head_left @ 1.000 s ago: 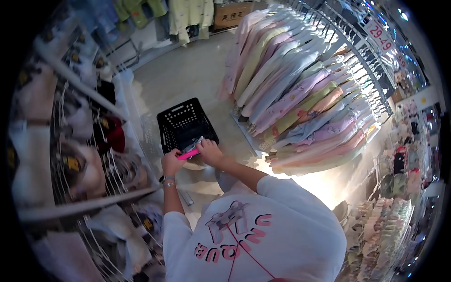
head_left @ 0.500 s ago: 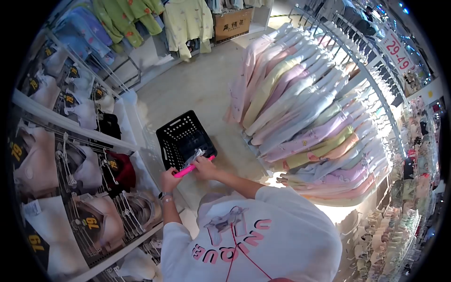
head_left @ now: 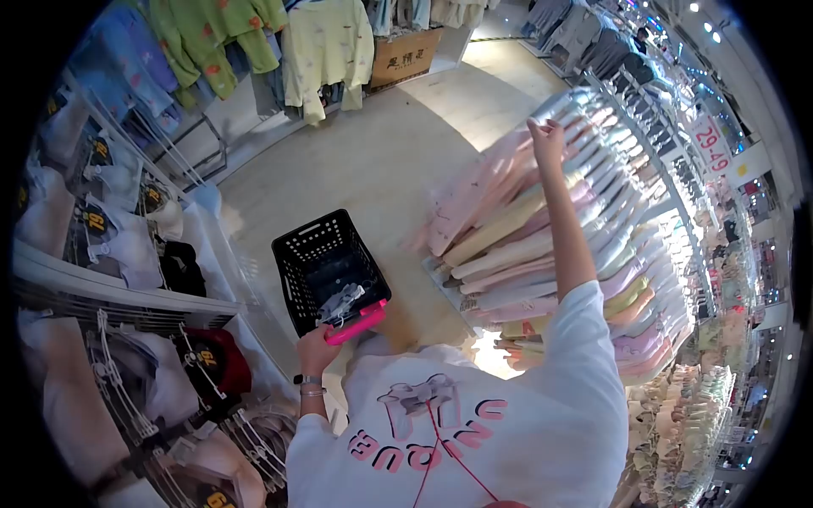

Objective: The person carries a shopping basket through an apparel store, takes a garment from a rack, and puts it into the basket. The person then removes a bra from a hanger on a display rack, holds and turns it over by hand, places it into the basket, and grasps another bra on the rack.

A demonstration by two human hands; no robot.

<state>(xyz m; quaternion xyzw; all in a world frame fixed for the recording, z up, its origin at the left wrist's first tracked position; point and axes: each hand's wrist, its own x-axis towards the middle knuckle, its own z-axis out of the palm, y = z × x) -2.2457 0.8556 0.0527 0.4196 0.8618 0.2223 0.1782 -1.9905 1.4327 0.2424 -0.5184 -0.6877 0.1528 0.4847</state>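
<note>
My left hand [head_left: 315, 349] is closed around the pink handle [head_left: 357, 323] of a black shopping basket [head_left: 290, 275]. A small bundle of clear and greyish items [head_left: 340, 303] lies in the basket, too small to name. My right arm stretches forward over the clothes rack. At its far end, my right hand [head_left: 547, 137] is at the top of the hanging garments, with its fingers curled. Beside it hang a pale pink garment [head_left: 470, 199] and a light blue garment [head_left: 563, 106]. What the fingers hold, if anything, is hidden.
Bra displays [head_left: 118, 241] with 79 signs line the left side. Green tops [head_left: 224, 42] and a pale yellow top [head_left: 329, 55] hang ahead, near a cardboard box [head_left: 406, 57]. A curved metal rail [head_left: 656, 140] carries the clothes at right, by a 29-49 sign [head_left: 710, 144].
My right hand has left the pink handle and reached forward and right to the rack's far end. The left hand keeps the handle, and the view has shifted slightly.
</note>
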